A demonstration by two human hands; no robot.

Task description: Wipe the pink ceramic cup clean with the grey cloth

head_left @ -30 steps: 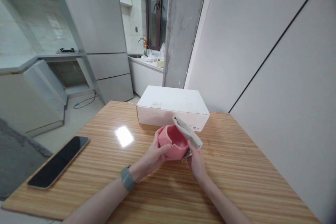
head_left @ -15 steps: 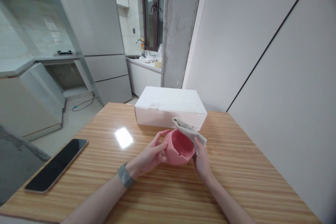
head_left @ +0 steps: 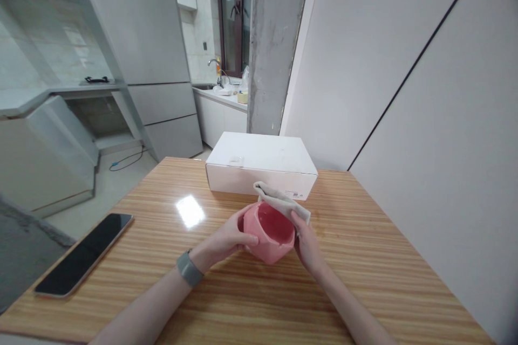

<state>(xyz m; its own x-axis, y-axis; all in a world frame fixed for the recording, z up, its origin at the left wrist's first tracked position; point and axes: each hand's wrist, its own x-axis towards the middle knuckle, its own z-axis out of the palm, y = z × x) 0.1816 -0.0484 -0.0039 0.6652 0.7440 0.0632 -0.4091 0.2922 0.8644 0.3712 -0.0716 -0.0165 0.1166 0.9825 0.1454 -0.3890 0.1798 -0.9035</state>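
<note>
A white cardboard box (head_left: 259, 164) lay just behind the hands, and a black smartphone (head_left: 83, 254) lay near the left edge of the striped wooden worktop (head_left: 364, 259). With both forearms angled inward, curled left fingers (head_left: 251, 239) gripped a faceted pink ceramic pot (head_left: 269, 233) above mid-worktop; closed right fingers (head_left: 297, 219) pinched a grey cloth (head_left: 281, 202) against its rim.

1. The pink ceramic bowl (head_left: 269, 240) is turning slightly and shifting left, toward the left hand (head_left: 229, 237).
2. The left hand's fingers (head_left: 249, 238) are closing against the bowl's side.
3. The grey cloth (head_left: 281, 202) is sliding left along the rim, moving with the right hand (head_left: 307, 242).
</note>
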